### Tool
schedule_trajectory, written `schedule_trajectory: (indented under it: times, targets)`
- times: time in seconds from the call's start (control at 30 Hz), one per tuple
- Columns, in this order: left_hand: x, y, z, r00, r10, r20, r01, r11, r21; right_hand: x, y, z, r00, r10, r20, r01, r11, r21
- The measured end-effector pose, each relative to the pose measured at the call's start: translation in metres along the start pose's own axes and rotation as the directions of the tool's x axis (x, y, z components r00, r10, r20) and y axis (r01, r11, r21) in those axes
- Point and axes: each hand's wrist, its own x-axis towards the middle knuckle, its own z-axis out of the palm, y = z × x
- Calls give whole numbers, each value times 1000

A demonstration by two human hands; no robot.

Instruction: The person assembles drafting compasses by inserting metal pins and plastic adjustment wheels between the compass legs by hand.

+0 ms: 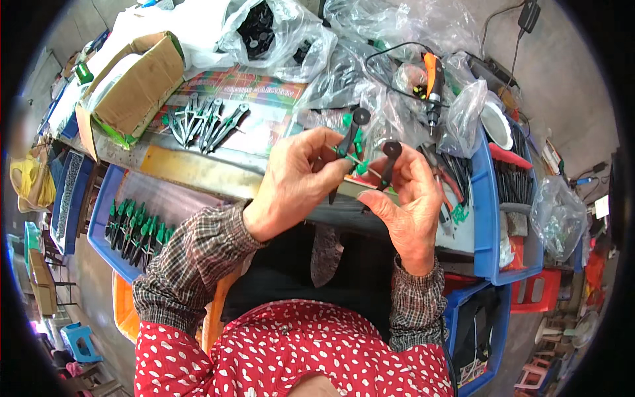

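Red, white-flecked clothing [331, 351] and checked sleeves [215, 241] come nearest. At left a blue tray [99, 228] holds green-and-black tools [137, 231]; at right a blue bin [487, 218] holds dark, slender pieces [512, 185]; behind, a clear bag [297, 63] contains black parts [256, 30]. Raised over the worktop [463, 231], the left hand [291, 182] has its fingers clamped on a black round-ended piece [350, 132], the right hand [410, 212] pinching another black piece [389, 159] just beside it; whether they join, I cannot tell. Metal-handled tools [208, 124] lie behind; a blue stool [81, 342] stands on the floor [92, 281].
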Motion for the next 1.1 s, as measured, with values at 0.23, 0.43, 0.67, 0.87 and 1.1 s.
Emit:
schedule_trajectory:
  times: [0.23,0.43,0.67,0.87,1.1]
  targets:
    - [-43,-7,7,986,-92,138,122,966,-229,-29,-4,0,978,201,62,-202,979,-1]
    - [-69,-26,13,968,-176,179,236,880,-412,-53,1,4,926,361,113,-369,927,66]
    - [-97,-26,19,978,-151,145,202,867,-455,-75,-7,6,928,350,124,-360,931,65]
    - [-114,-31,25,989,-127,70,145,833,-534,-88,-7,11,947,284,148,-284,958,-24]
    - [-128,-35,28,985,-174,5,145,805,-575,-96,2,14,916,385,107,-377,922,-93]
